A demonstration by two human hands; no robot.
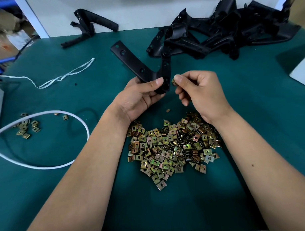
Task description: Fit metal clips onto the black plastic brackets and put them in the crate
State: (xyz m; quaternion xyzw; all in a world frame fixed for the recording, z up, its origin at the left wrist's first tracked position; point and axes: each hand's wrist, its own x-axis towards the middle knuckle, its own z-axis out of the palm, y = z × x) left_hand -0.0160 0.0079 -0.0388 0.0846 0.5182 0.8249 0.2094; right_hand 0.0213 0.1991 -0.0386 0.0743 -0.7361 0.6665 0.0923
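Note:
My left hand point(140, 96) grips a black plastic bracket point(133, 61) by its lower corner and holds it above the green table. My right hand point(199, 92) pinches one brass-coloured metal clip point(174, 81) between thumb and forefinger, right beside the bracket's lower edge. A large pile of loose metal clips point(171, 147) lies on the table under my wrists. One stray clip point(168, 110) lies just above the pile. No crate is in view.
A heap of black brackets point(220, 33) fills the back right, and a single bracket point(87, 26) lies at the back left. A white cable loop point(61, 115), a thin white string point(63, 76) and a small group of clips point(27, 126) lie at the left. A white box point(303, 67) sits at the right edge.

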